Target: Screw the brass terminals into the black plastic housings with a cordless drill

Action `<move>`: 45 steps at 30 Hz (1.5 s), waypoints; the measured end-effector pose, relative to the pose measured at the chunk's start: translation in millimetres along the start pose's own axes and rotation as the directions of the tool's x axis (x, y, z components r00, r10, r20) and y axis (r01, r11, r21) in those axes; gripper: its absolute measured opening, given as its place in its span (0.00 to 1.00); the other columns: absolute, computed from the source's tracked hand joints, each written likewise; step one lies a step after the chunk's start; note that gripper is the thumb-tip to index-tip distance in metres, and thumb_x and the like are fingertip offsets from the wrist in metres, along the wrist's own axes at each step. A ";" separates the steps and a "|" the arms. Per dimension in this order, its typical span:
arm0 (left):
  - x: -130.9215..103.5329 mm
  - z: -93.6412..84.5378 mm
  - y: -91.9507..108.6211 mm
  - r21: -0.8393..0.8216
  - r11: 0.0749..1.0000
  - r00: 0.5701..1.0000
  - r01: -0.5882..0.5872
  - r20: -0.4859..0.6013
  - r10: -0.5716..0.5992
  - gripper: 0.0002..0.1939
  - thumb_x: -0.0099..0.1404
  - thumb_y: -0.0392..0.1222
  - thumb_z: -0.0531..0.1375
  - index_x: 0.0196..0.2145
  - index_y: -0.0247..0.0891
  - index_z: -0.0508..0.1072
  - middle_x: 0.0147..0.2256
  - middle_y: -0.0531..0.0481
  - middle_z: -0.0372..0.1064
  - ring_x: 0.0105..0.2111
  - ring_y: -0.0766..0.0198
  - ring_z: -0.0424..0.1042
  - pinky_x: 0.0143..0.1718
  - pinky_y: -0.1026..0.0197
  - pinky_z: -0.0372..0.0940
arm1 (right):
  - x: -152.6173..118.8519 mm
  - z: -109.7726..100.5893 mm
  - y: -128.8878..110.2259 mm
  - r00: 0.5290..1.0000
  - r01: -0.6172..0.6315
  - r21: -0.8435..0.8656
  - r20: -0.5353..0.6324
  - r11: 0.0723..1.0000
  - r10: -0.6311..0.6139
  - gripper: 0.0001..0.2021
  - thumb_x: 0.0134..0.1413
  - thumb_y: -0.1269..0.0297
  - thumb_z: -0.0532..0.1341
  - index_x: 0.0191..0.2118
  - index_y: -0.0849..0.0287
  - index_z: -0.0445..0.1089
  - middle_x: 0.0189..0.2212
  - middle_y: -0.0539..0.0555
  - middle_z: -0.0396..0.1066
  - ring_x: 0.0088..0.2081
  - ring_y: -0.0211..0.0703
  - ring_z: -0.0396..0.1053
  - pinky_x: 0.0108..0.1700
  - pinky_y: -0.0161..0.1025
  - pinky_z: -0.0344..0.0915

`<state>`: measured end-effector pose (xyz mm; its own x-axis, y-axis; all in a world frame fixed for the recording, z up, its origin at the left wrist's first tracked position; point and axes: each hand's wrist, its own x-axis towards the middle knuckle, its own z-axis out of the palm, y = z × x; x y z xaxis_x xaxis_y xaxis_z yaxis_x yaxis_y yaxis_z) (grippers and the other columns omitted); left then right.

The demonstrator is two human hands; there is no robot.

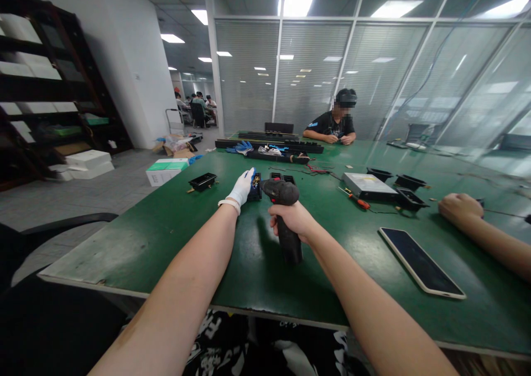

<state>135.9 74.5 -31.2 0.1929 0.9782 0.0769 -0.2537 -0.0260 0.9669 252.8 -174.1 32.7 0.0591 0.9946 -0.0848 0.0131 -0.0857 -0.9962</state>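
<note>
The black housing (256, 189) sits at the fingers of the gloved left hand (241, 190), on that hand's right side and low over the green worktop (161, 226). Seen from above, its longer side runs roughly forward, away from the wearer, and a small yellowish detail shows on it. The left hand is the nearer one, in contact: its fingers close in against the housing from the left, while the thumb is hidden, so its exact placing cannot be told.

The right hand (294, 217) lies to the right of the housing and a little closer to the wearer, wrapped around the grip of a power drill (282, 192). The drill's nose points left, across the housing's long side rather than along it, and ends just beside the housing; whether the tip touches cannot be made out. The grip slopes down below the right hand.

Just beyond the drill lie small black trays (289, 179), and another black tray (202, 182) rests left of the left hand. Well to the right of the right hand are a silver-topped box (369, 184), an orange-handled screwdriver (362, 203) and a phone (422, 261); past them rests another person's hand (460, 207).
</note>
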 end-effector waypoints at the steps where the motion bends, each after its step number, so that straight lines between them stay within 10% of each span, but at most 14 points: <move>1: 0.2 -0.1 -0.1 -0.001 1.000 1.000 -0.001 -0.003 0.001 0.28 0.69 0.70 0.69 0.49 0.43 0.79 0.41 0.48 0.82 0.37 0.55 0.82 0.39 0.58 0.77 | 0.1 -0.2 0.2 1.000 0.001 0.000 0.001 1.000 -0.001 0.07 0.48 0.71 0.65 0.23 0.58 0.70 0.18 0.54 0.74 0.16 0.43 0.70 0.18 0.37 0.67; 45: -4.3 2.0 0.9 -0.018 1.000 1.000 0.001 0.021 -0.001 0.29 0.67 0.73 0.69 0.47 0.45 0.76 0.35 0.51 0.78 0.30 0.58 0.78 0.34 0.57 0.77 | -2.0 1.1 -2.6 1.000 -0.016 -0.010 -0.008 1.000 0.016 0.07 0.50 0.71 0.65 0.24 0.58 0.70 0.18 0.54 0.74 0.16 0.43 0.71 0.18 0.36 0.66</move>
<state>136.8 69.9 -30.1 0.2126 0.9738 0.0811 -0.2702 -0.0211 0.9626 251.6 -175.8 35.4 0.0676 0.9927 -0.1003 0.0221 -0.1020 -0.9945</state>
